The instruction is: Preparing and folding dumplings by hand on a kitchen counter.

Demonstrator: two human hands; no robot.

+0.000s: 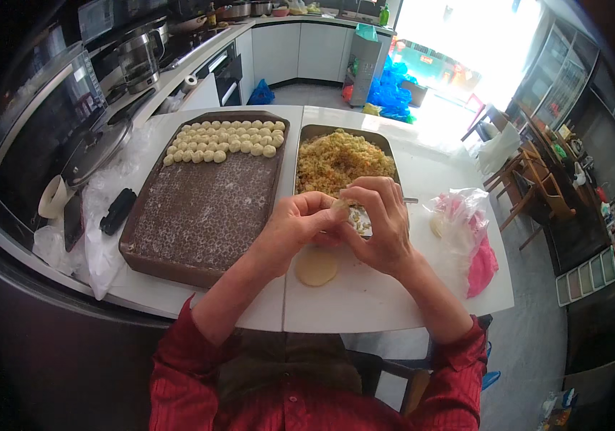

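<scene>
Between both hands, above the near edge of the filling tray, is a small piece of pale dough (341, 208), probably a bun being pinched; most of it is hidden by fingers. My left hand (307, 218) grips it from the left with thumb and forefinger. From the right, my right hand (381, 222) holds its edge with bent fingers. A flat round dough wrapper (316, 268) lies on the white table just below my hands. The metal tray (397, 171) behind them holds a mound of chopped filling (342, 156). To the left, a floured brown tray (205, 210) carries rows of small round buns (220, 156).
A metal handle (411, 200) juts from the filling tray's right side. Farther right lie a clear plastic bag (461, 207) and a pink cloth (481, 266). Left of the brown tray are a black object (118, 211), plastic wrap (103, 242) and a glass lid (97, 153).
</scene>
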